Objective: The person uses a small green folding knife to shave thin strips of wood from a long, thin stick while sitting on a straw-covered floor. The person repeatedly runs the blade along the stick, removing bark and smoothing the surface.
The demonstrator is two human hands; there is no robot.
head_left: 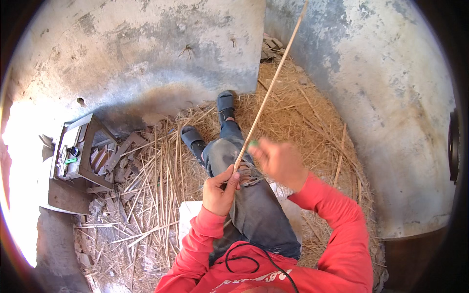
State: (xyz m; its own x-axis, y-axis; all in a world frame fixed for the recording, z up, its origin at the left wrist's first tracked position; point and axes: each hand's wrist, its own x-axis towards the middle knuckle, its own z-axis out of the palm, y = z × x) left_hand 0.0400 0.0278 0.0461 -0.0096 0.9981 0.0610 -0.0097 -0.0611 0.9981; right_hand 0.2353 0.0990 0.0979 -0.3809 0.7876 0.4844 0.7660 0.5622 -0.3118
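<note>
pale strip [271,85] in left grip [221,193] — green item [72,160] atop wooden stand [85,141]

Bright light enters from left of the wooden stand [85,141], blown out to white there; shade under its top. Well right of the stand: right hand [284,165] motion-blurred, left hand [221,191] fairly sharp. Wall [141,53] above the stand bows, fisheye distortion; black vignette rings the view.
</note>
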